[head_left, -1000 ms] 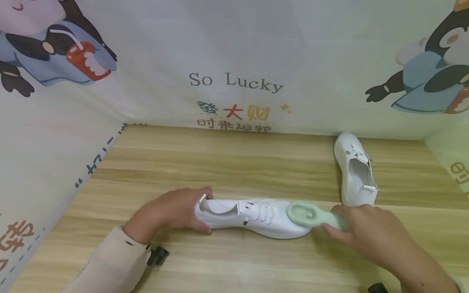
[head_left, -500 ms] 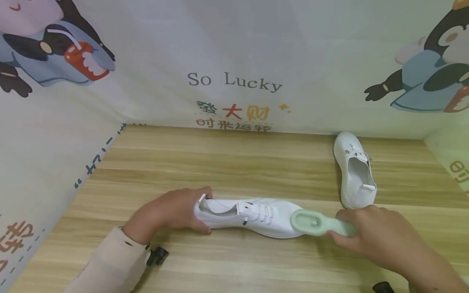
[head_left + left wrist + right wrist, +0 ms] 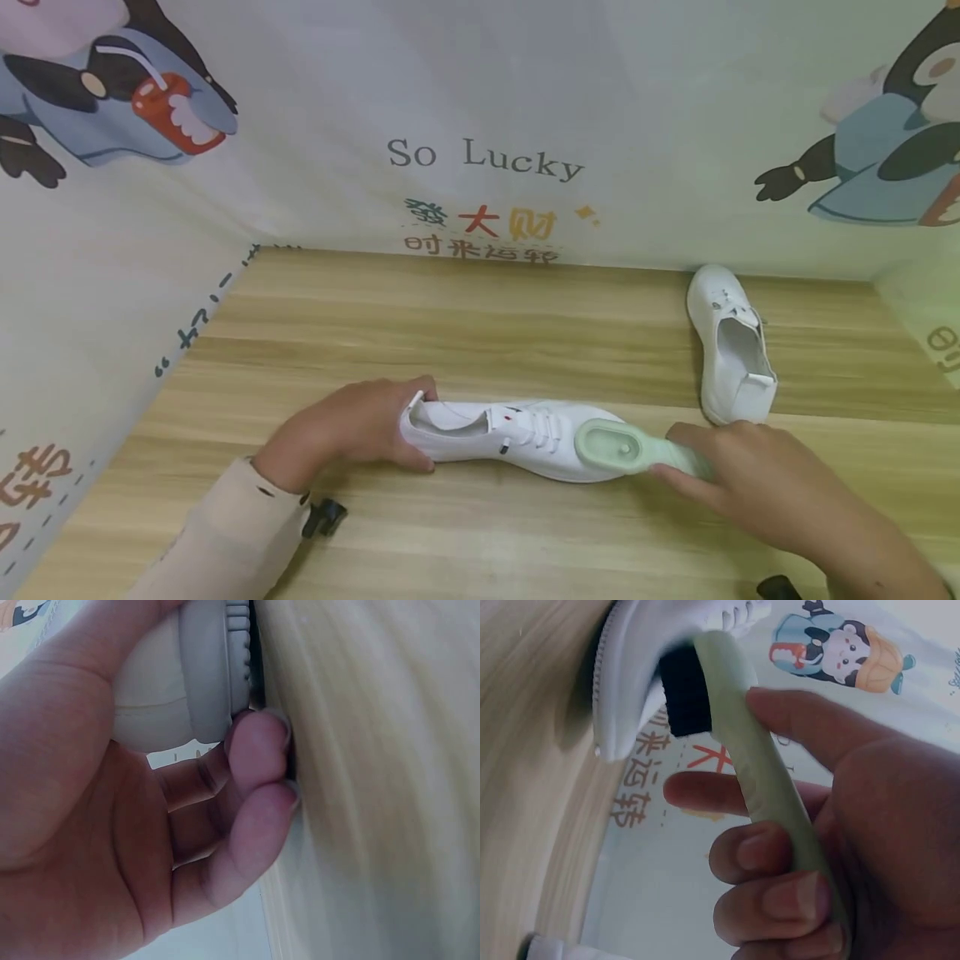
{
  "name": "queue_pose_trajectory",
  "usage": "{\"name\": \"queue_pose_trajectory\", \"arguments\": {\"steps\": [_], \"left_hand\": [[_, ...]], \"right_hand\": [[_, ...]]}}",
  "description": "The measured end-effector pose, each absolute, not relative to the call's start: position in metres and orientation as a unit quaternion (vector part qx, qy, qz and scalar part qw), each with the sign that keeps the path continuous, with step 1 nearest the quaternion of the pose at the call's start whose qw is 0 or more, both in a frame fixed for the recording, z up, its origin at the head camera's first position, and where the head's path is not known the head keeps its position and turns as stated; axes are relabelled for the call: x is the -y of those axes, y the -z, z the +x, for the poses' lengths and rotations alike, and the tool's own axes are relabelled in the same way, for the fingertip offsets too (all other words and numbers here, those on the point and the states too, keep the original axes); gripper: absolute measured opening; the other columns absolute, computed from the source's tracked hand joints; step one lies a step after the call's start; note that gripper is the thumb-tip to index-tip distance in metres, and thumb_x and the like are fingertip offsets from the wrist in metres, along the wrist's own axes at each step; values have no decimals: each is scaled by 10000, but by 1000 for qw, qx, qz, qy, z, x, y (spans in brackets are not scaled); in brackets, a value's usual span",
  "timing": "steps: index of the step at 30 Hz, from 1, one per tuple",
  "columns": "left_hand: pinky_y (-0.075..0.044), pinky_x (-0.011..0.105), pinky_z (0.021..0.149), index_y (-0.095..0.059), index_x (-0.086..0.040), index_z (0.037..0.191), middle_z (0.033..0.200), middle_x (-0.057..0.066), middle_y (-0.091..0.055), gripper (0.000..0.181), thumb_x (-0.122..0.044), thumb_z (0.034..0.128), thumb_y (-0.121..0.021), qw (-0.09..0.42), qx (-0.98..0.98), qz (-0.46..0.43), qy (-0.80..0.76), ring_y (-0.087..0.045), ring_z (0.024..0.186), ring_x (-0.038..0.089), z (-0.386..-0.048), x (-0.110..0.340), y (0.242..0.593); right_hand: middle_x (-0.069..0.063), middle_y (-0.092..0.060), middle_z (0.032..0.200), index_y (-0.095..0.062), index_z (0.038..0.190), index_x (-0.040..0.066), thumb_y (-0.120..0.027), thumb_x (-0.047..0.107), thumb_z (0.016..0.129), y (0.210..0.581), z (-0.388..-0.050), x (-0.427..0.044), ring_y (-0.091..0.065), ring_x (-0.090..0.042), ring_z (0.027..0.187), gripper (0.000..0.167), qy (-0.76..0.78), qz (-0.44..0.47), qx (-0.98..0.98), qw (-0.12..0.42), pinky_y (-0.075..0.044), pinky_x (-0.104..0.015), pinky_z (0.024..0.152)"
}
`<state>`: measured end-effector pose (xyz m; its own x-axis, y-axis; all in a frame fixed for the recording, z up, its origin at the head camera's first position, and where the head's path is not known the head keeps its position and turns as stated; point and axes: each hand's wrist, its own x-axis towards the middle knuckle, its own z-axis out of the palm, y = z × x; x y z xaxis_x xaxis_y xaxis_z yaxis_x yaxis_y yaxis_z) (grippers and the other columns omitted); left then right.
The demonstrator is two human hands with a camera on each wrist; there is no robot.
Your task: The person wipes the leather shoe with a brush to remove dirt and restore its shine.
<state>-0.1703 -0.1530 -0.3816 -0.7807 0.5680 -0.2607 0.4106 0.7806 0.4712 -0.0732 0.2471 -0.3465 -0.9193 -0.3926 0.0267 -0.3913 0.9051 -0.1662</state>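
A white lace-up shoe (image 3: pixel 517 437) lies lengthwise on the wooden surface, toe to the right. My left hand (image 3: pixel 360 425) grips its heel, thumb and fingers on either side; in the left wrist view curled fingers (image 3: pixel 259 750) reach under the sole's edge. My right hand (image 3: pixel 757 479) holds the handle of a pale green brush (image 3: pixel 611 446), whose head lies over the shoe's toe. Dark bristles (image 3: pixel 686 690) face the toe in the right wrist view, where the fingers wrap the handle and the thumb lies along it.
A second white shoe (image 3: pixel 731 350) stands at the back right, against the printed wall covering (image 3: pixel 480 83). The wooden surface (image 3: pixel 450 325) extends around both shoes. Dark wrist-camera parts (image 3: pixel 324 518) show beside the left sleeve (image 3: pixel 225 533).
The brush slid right toward the toe's tip, then back left over the toe, my right hand moving with it. My left hand keeps its grip on the heel.
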Motion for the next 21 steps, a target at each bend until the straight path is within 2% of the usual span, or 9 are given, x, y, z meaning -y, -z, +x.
{"name": "queue_pose_trajectory", "arguments": {"steps": [8,16,21], "left_hand": [[-477,333,676,-547,-283,1067,917,-65,-652,572,-466,653,-896,196,-923,265,-198,-587,779,124,-172,153,378],[-473,331,663,-545,-286,1067,903,-66,-651,576,-472,648,-894,195,-923,265,-199,-584,762,124,-171,153,379],[-472,327,657,-544,-288,1064,895,-73,-648,575,-478,648,-893,189,-926,266,-193,-582,753,118,-170,153,381]], "right_hand": [[182,-411,588,-606,872,306,-663,519,911,348,-76,-240,-357,-19,530,225,92,-180,-979,-14,-325,-259,521],[174,-468,629,-632,918,284,-659,522,914,348,-76,-238,-395,-55,550,240,105,-155,-982,0,-339,-290,519],[168,-473,630,-634,913,286,-663,516,913,349,-76,-238,-407,-69,557,231,103,-149,-983,-12,-341,-301,518]]}}
